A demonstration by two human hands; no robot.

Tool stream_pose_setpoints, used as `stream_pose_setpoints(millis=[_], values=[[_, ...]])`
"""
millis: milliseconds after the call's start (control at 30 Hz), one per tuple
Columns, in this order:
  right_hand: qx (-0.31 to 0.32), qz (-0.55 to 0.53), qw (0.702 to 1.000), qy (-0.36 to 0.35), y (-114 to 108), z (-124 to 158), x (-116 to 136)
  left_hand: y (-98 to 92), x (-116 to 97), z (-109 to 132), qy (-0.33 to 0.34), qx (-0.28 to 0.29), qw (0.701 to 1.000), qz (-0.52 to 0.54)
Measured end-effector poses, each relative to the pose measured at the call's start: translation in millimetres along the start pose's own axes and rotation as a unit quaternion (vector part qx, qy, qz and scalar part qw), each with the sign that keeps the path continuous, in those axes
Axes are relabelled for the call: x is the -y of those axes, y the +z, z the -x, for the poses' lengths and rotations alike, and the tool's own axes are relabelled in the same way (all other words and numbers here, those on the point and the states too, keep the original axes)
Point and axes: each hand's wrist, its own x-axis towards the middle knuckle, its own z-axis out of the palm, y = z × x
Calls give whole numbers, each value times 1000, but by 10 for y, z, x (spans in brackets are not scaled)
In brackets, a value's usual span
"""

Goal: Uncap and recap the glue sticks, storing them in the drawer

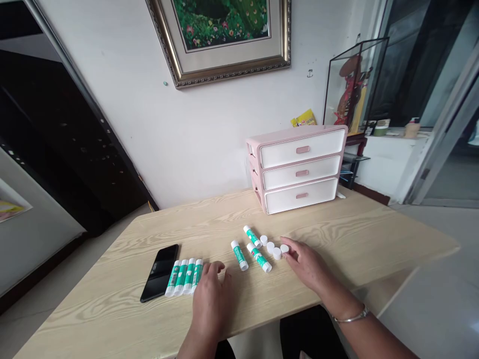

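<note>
The bare left hand [211,294] is being held open and low over a pale, oak-grained wooden table [112,304], with nothing being gripped. Its fingers [217,269] are being kept just beside the end of a tight row of four white glue sticks with green labels [185,276], though whether the nearest stick is being touched cannot be told. Just left of that row, a glossy black smartphone [159,272] is being left lying on the table.

The bare right hand [305,264], with a thin silver bangle [351,316] at its wrist, is being held loosely open, well apart from the left hand, and nothing is being clamped by it. Its fingertips [287,248] are being kept at the nearest of four small round white caps [273,248], which are being left in a loose cluster on the table. Three more white-and-green glue sticks [252,249] are being left lying at angles between the hands, just beside the caps. Farther back, a pink-and-white three-drawer plastic organiser [297,169] is being stood against a white wall, below a gilt-framed painting [220,30].
</note>
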Motion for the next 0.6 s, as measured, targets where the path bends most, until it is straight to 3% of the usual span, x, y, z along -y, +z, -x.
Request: stream_pose_setpoints(millis=[300, 600], values=[[-48, -20, 999, 7, -27, 31, 41, 7, -531, -327, -12, 75, 991, -111], [-72, -11, 997, -5, -26, 43, 3, -46, -501, -420, -29, 117, 983, -136]])
